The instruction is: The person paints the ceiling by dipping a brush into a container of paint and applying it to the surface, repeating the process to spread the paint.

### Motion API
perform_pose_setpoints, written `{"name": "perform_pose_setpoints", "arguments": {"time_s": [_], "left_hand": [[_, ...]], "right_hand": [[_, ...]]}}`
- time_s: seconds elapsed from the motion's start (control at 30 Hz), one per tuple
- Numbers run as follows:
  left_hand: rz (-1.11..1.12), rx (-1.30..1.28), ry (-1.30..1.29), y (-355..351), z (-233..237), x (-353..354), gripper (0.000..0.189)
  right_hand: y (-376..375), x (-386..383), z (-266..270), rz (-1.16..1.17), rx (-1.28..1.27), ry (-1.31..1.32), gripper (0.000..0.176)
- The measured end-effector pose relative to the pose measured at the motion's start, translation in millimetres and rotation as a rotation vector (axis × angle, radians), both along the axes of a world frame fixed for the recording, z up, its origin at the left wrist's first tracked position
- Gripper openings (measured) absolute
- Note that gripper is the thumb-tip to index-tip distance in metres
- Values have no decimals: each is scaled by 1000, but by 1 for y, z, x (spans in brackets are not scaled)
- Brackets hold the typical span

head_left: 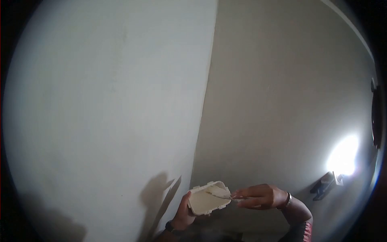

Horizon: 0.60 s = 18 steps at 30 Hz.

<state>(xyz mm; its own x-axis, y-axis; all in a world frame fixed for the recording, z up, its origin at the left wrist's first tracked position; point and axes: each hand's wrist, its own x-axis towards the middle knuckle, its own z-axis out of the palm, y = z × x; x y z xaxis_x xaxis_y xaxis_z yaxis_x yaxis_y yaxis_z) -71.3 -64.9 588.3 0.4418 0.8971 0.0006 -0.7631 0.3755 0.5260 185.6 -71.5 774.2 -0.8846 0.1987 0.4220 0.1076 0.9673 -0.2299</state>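
Note:
My left hand [184, 211] grips the near left side of a shallow, off-white plastic container [198, 203] with clip tabs around its rim. The container is tilted, its hollow side towards me. From the right, my right hand [260, 197] pinches a flat, pale-coated scraper [219, 192]. Its broad end reaches over the container's far right part and overlaps the inside in this view. The fingers cover most of its handle. Both hands are held up in front of the corner where two walls meet.
A pale wall [109, 101] stands on the left and a greyer wall [274, 92] on the right. A bright lamp [342, 161] glows on the right wall, beside a dark bracket [321, 186]. A dark object [376, 117] sits at the far right edge.

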Motion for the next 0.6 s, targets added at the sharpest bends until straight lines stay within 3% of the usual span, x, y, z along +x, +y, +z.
{"name": "perform_pose_setpoints", "arguments": {"time_s": [0.1, 0.23, 0.27, 0.43, 0.6], "left_hand": [[2, -45, 52, -7, 16, -11, 59], [-44, 65, 70, 13, -4, -10, 59], [2, -78, 112, 13, 2, -9, 59], [-78, -70, 115, 21, 2, -21, 58], [-120, -12, 113, 28, -3, -20, 62]], "right_hand": [[-9, -6, -3, -58, -35, 14, 31], [2, -5, -23, -105, -86, 46, 28], [7, -6, -27, -106, -38, 46, 27], [11, -27, -38, -79, 51, 71, 25], [19, -34, -54, -87, 19, -43, 26]]}}
